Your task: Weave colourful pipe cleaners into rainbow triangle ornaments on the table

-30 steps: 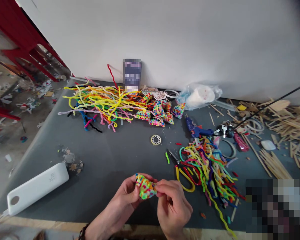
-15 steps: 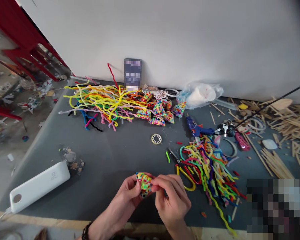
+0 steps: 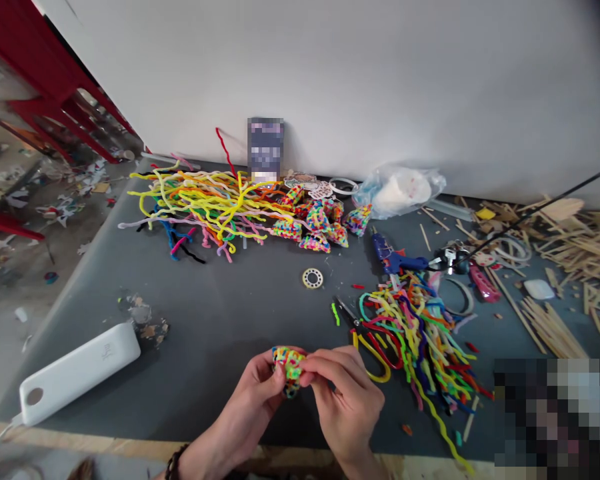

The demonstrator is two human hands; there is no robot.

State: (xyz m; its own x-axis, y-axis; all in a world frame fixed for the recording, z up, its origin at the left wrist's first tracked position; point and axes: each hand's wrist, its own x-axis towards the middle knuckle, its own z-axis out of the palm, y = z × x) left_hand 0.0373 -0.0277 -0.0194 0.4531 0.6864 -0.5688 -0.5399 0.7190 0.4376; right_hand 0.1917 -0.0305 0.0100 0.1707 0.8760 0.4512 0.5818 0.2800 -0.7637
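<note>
Both my hands pinch one small multicoloured woven pipe-cleaner piece [image 3: 289, 368] just above the near edge of the dark grey table [image 3: 220, 320]. My left hand [image 3: 263, 393] grips it from the left with thumb and fingers. From the right, my right hand [image 3: 347, 400] presses its fingertips on the piece's upper side. To the right of my hands lies a loose heap of coloured pipe cleaners [image 3: 420, 327] with yellow-handled scissors [image 3: 365, 347] partly under it.
A larger pile of pipe cleaners [image 3: 205, 203] and several finished woven pieces [image 3: 315, 223] lie at the back. A white power bank [image 3: 75, 373] sits front left. A blue glue gun [image 3: 393, 257], a small ring [image 3: 313, 278], a plastic bag [image 3: 397, 190] and wooden sticks [image 3: 560, 280] fill the right side.
The woven piece has been folded narrower between my fingers. My right hand has shifted left over it, and both hands sit a little closer together.
</note>
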